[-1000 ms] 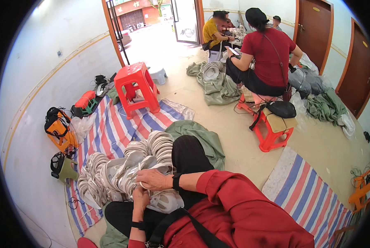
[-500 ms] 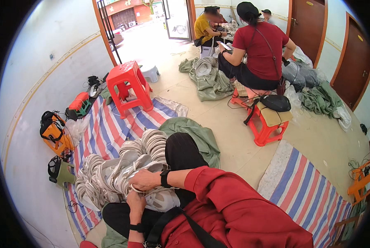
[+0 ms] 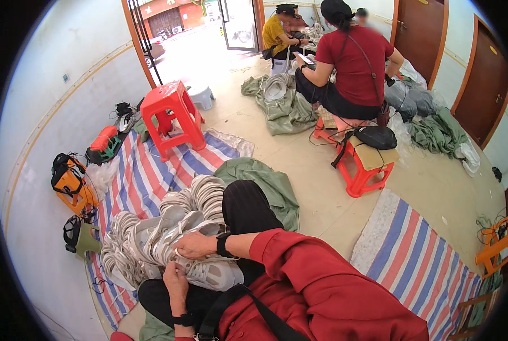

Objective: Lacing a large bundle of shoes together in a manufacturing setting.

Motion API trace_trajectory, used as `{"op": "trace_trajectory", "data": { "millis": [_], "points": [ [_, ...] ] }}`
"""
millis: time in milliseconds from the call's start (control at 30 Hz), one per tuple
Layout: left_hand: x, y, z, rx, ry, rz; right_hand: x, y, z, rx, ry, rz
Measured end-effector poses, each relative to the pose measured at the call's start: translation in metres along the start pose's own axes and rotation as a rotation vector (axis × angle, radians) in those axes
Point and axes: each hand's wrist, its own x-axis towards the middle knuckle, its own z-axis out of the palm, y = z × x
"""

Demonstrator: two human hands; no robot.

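Both hands (image 3: pixel 194 245) clasp white shoe (image 3: pixel 208 271) (sole piles (image 3: pixel 151 227) crowd left).

Pale walls (image 3: pixel 49 102), beige floor (image 3: pixel 299 165), brown doors (image 3: pixel 418 34), red stool (image 3: pixel 171 116), striped tarp (image 3: pixel 146 176), daylit doorway (image 3: pixel 197 40).

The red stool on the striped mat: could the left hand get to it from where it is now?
Probably not without shifting. The left hand is down at the grey-white shoe in the lap, and the red stool stands well beyond the pile of shoe parts, which lies between them on the striped mat.
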Motion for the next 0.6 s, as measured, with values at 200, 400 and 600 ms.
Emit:
{"op": "trace_trajectory", "data": {
  "millis": [200, 400, 600],
  "points": [
    [-0.025, -0.024, -0.030, -0.241, -0.001, -0.286, 0.005, -0.001, 0.019, 0.022, -0.036, 0.041],
    [-0.045, -0.062, -0.065, -0.242, 0.184, -0.298, 0.010, 0.015, 0.013, 0.080, -0.013, 0.070],
    [-0.066, -0.129, -0.104, 0.011, 0.454, -0.492, 0.013, 0.024, 0.013, 0.179, 0.041, 0.125]
  ]
}}
